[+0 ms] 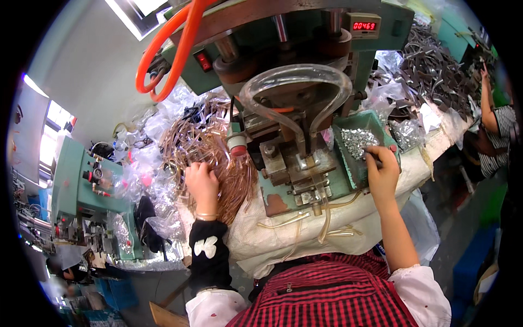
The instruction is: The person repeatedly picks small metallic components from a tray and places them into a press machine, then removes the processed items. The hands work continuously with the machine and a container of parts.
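My left hand (202,184) rests with bent fingers on a heap of brown, see-through strips (234,182); what its fingertips close on is hidden. At the green tray (393,167) to the right of the press, my right hand (382,173) has thumb and forefinger pinched at the edge of a pile of small silvery metal pieces (355,139). Whatever is in that pinch is too small to make out. Between my hands stands the green press (297,158), its metal die (308,162) low at the middle. A clear strip (325,212) hangs forward from the die.
A clear bent tube (297,71) arches in front of the press head. Loose clear strips (340,232) lie on the cloth-covered table (248,240). An orange hose (158,60) loops at upper left. Dark strips (436,71) are heaped at far right, near another person's arm (487,103).
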Available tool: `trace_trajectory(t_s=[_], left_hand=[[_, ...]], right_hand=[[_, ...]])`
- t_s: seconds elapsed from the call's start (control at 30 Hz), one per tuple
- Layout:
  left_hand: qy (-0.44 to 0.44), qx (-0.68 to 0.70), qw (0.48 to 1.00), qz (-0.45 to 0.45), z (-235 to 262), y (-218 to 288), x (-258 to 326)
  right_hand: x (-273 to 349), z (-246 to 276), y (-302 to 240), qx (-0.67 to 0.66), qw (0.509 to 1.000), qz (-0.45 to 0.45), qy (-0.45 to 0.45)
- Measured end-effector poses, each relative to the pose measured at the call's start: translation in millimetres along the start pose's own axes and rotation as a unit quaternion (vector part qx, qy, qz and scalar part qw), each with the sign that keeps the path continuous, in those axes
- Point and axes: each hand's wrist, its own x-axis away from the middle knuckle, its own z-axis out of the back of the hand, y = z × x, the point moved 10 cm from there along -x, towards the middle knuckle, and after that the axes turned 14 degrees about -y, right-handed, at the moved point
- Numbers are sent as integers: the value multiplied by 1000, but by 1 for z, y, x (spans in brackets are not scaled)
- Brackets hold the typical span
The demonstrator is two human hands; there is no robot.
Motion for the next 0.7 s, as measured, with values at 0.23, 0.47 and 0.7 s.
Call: trace_trajectory(t_s=[0.23, 0.47, 0.7], left_hand=[[119, 307, 944, -35, 54, 32, 11], [-36, 639, 764, 81, -4, 10, 20], [2, 607, 794, 43, 63, 66, 30]], right_hand=[[14, 19, -27, -132, 990, -8, -45], [-20, -61, -92, -346, 934, 23, -91], [-16, -70, -100, -435, 894, -20, -102]])
